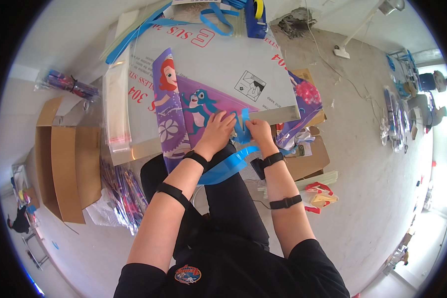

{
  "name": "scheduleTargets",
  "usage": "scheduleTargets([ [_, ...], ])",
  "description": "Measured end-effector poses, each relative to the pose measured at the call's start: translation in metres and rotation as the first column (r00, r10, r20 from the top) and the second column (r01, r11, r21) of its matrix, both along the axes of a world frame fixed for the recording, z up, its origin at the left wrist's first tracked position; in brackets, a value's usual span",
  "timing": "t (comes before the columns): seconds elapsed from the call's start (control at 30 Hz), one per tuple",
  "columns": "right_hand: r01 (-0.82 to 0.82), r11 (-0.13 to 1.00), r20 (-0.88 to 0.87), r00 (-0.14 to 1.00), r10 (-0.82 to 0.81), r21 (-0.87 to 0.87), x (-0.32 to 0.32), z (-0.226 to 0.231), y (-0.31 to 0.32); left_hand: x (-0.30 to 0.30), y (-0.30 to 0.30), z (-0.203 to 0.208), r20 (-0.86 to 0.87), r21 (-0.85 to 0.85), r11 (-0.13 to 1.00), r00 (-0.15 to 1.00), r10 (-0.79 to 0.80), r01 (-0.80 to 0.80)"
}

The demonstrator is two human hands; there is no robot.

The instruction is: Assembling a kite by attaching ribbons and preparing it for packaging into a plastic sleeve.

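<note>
A purple printed sheet with cartoon figures lies across the near edge of a grey covered board. Its left part, showing a red-haired figure, is angled over the rest. My left hand bends its fingers over the sheet's near edge; the thumb is hidden. Close by on the right, my right hand pinches a blue strip at that edge. The strip's long loose part hangs in a curve over my lap, below both hands. Black straps circle both my forearms.
More blue strips and a blue tape dispenser lie at the board's far side. An open cardboard box stands at left, beside wrapped purple bundles. Another carton sits at right. A cable runs over the floor.
</note>
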State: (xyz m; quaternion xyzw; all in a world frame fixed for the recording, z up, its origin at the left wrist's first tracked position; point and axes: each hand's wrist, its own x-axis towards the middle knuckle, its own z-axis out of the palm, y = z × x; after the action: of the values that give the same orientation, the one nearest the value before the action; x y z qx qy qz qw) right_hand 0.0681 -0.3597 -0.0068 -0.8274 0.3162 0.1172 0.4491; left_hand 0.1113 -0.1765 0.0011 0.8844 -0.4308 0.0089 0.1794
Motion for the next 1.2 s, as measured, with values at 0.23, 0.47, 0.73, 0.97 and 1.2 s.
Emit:
scheduleTargets([
  [0.23, -0.031, 0.991, -0.052, 0.998, 0.037, 0.127, 0.005, 0.004, -0.010, -0.008, -0.017, 0.006, 0.000, 0.043, 0.997, 0.998, 0.064, -0.064],
  [0.47, 0.006, 0.992, -0.077, 0.997, 0.004, 0.129, 0.005, 0.005, -0.007, -0.014, -0.025, 0.009, -0.058, 0.168, 0.980, 0.992, 0.116, -0.105],
  [0.73, 0.031, 0.991, -0.070, 0.997, -0.022, 0.132, 0.002, 0.000, -0.003, -0.013, -0.027, 0.007, -0.050, 0.174, 0.978, 0.990, 0.130, -0.119],
  [0.97, -0.028, 0.999, -0.090, 0.995, 0.031, 0.029, 0.000, 0.006, 0.000, -0.014, -0.028, 0.007, 0.021, 0.116, 0.983, 0.990, 0.143, -0.144],
  [1.2, -0.048, 0.999, -0.130, 0.990, 0.045, -0.023, -0.006, 0.009, -0.003, -0.014, -0.030, 0.003, 0.016, 0.105, 0.984, 0.990, 0.142, -0.143],
])
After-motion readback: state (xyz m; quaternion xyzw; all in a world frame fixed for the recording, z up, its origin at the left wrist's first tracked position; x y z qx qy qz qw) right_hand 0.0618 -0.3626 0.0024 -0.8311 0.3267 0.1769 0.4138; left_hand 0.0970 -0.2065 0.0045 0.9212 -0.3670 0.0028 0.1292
